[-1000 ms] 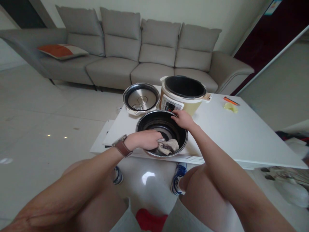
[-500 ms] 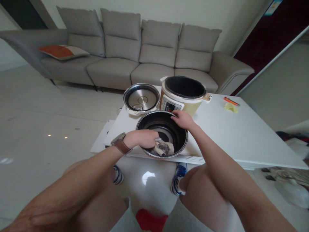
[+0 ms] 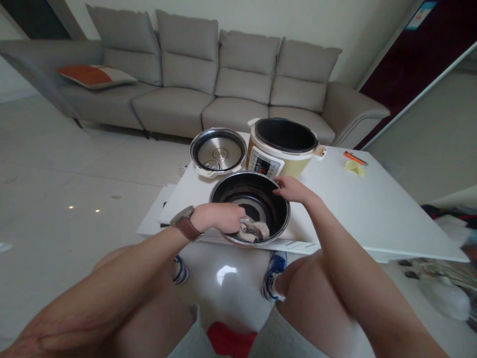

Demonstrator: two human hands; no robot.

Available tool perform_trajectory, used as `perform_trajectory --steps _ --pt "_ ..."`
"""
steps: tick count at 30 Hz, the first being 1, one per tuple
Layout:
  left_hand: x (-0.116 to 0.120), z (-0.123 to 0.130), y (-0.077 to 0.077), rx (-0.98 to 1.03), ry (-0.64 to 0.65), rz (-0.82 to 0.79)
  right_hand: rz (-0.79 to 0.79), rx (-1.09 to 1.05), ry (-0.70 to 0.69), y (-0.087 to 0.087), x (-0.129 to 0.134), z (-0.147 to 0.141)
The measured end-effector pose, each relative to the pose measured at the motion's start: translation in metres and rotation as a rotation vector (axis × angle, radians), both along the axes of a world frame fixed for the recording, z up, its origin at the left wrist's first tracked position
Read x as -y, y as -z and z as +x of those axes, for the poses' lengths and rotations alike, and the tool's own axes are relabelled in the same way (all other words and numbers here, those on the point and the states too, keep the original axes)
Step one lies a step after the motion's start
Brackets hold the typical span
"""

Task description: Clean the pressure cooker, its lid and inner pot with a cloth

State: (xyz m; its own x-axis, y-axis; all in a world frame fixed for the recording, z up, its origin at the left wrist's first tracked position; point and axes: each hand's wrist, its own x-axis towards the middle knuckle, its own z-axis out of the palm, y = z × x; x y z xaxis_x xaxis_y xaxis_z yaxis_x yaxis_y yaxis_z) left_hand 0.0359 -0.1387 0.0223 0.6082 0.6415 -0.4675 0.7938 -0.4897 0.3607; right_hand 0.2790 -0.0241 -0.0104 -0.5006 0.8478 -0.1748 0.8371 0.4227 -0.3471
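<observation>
A black inner pot (image 3: pixel 242 185) stands at the near edge of the white table, its dark inside facing up. Inside it, my left hand (image 3: pixel 229 218) is closed on a crumpled, stained whitish cloth (image 3: pixel 255 230), low against the near wall. My right hand (image 3: pixel 292 189) grips the pot's right rim, thumb inside and fingers over the outer side, partly hidden. Right behind the pot is a pressure cooker body (image 3: pixel 285 154), uncovered, with a control panel on its front. Its round lid (image 3: pixel 219 150) lies underside up to the left of the cooker.
On the white table (image 3: pixel 372 214) to the right lie an orange utility knife (image 3: pixel 356 158) and a crumpled yellow piece (image 3: pixel 355 168). A grey sofa (image 3: pixel 238 107) stands behind the table, with an orange and white cushion (image 3: pixel 95 76). A clear rounded object (image 3: pixel 445 298) sits low at the right.
My right hand has slid along the pot's rim to the right and slightly nearer. The cloth has shifted and folded a little under my left hand.
</observation>
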Motion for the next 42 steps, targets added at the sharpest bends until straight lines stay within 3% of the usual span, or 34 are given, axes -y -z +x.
perform_trajectory --steps 5,8,14,22,27,30,35,36,39,42 --pt "-0.009 -0.005 -0.008 0.082 -0.053 0.021 0.142 0.107 0.035 0.007 0.002 -0.012" --pt "-0.011 -0.003 -0.003 0.146 -0.071 0.085 0.19 0.11 0.062 0.01 0.003 -0.016" --pt "-0.001 0.004 0.008 0.13 0.063 -0.029 0.265 0.095 0.116 0.013 0.0 -0.022" --pt "-0.01 -0.011 -0.009 0.113 -0.062 0.025 0.251 0.055 0.106 0.012 -0.001 -0.023" --pt "-0.008 -0.013 -0.003 0.118 -0.031 0.012 0.251 0.068 0.143 0.011 -0.001 -0.023" --pt "-0.005 -0.012 0.0 0.137 -0.029 0.022 0.306 0.03 0.134 0.0 0.007 -0.02" --pt "-0.002 -0.014 -0.001 0.121 -0.002 0.075 0.498 -0.252 -0.056 -0.033 0.047 -0.011" --pt "-0.001 -0.014 -0.001 0.125 0.0 0.085 0.437 -0.298 -0.145 -0.038 0.057 -0.01" --pt "0.0 -0.017 0.001 0.156 -0.011 0.109 0.059 -0.32 -0.447 -0.04 0.084 -0.009" --pt "0.0 -0.018 0.002 0.169 -0.032 0.131 -0.095 -0.197 -0.568 -0.03 0.1 -0.01"
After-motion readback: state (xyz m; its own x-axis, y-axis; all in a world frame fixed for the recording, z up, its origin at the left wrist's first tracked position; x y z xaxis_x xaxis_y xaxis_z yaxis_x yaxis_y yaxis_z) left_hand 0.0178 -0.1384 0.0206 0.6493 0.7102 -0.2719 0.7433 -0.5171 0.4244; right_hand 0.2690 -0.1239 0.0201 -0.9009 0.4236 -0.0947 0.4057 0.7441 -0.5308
